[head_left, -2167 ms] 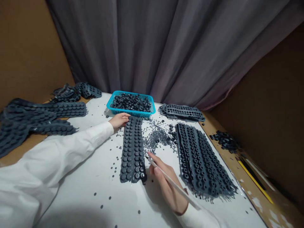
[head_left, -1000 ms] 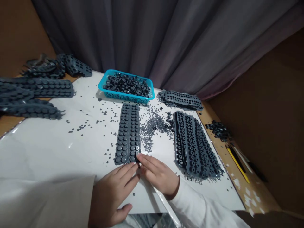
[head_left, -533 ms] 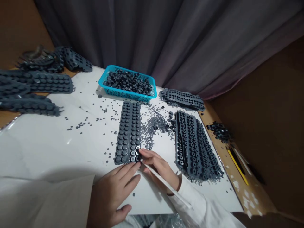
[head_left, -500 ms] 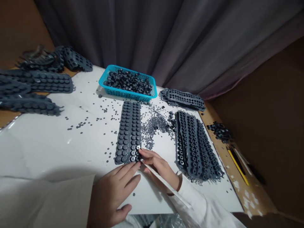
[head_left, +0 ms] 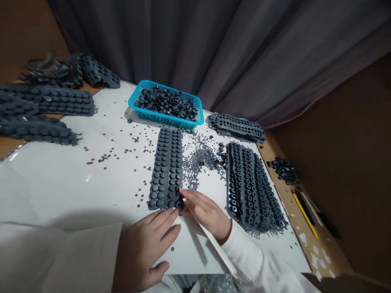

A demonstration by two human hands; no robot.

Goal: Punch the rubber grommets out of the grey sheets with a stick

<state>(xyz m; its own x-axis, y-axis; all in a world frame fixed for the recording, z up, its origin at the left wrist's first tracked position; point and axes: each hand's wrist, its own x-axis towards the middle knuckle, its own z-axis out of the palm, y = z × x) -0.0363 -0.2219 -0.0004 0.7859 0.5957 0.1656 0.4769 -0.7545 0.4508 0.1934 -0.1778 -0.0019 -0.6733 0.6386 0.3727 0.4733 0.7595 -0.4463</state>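
A dark grey rubber sheet (head_left: 166,171) with rows of round studs lies lengthwise on the white table. My left hand (head_left: 154,242) rests palm down, fingers stretched, its fingertips at the sheet's near edge. My right hand (head_left: 207,211) is closed around a thin white stick-like tool (head_left: 218,250), which slants down toward my right forearm. The tool's working end is hidden by the fingers. Beside my right fingertips, the sheet's near right corner looks slightly lifted and dark. Many small grey discs (head_left: 203,156) are scattered to the right of the sheet.
A blue basket (head_left: 166,120) full of small black pieces stands at the back. Stacked studded sheets lie at right (head_left: 253,187), with another pile (head_left: 236,126) behind. More sheets (head_left: 64,101) lie at left. A yellow tool (head_left: 305,213) rests on the brown right edge.
My right hand has shifted slightly, and the white tool's rear end has swung down and left. Shiny ring-like openings at the sheet's near right corner no longer show. My left hand stays put.
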